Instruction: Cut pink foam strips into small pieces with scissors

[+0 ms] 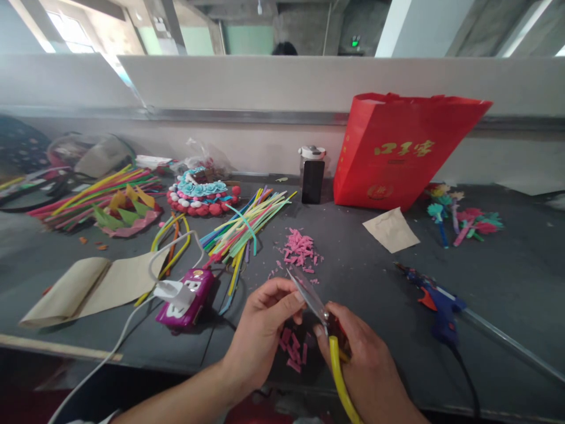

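the scissors [325, 318] are at the near side of the pink pile [300, 247], their blade tips [293, 277] pointing forward and left, the long axis slanting. the right hand [366, 353] has its grip around their handles [336, 362]. the left hand [263, 324] is at the near left of this pile; whether its grip holds something, i cannot tell.

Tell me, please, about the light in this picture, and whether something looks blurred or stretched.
In the head view, the window glares nearly white; in the head view, the scissors show a pale sheen along the blade; in the head view, the bag splays outward, probably from a wide lens, and the far left edge looks soft.
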The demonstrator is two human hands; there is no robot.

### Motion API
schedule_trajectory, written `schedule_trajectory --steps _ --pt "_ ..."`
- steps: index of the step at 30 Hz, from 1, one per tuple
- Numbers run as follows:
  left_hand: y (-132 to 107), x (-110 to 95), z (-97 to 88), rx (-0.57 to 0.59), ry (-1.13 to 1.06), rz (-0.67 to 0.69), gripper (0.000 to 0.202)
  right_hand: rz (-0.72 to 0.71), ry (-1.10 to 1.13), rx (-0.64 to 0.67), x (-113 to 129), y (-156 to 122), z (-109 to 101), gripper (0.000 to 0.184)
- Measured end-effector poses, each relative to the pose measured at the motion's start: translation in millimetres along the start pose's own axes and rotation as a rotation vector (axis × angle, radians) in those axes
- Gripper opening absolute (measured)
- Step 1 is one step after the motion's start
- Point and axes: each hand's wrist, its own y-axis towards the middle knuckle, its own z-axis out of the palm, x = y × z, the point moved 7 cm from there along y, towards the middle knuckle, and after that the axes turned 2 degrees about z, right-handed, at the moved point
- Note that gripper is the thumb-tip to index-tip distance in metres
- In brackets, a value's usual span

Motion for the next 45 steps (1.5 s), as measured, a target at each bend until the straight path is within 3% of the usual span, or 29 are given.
schedule_trajectory --steps 12,19,33,40,45 --pt "1 -2 -1.4 -0.014 0.011 0.018 0.009 0.078 0.010 0.066 -2 0 -1 0.018" --pt "1 -3 0.7 -0.005 -0.003 0.027 0.010 0.028 -0.036 0.041 0 1 -2 0.021" --pt "0 -3 -0.5 -0.013 0.028 -0.003 0.012 0.078 0.104 0.100 2 1 -3 0.013" --pt "5 -11 -3.3 -0.016 0.127 0.053 0.007 0.147 0.073 0.028 -8 9 -13 0.016" --pt "11 -12 -1.3 0.060 0.283 0.080 0.006 0.146 0.158 0.032 -7 6 -12 0.019"
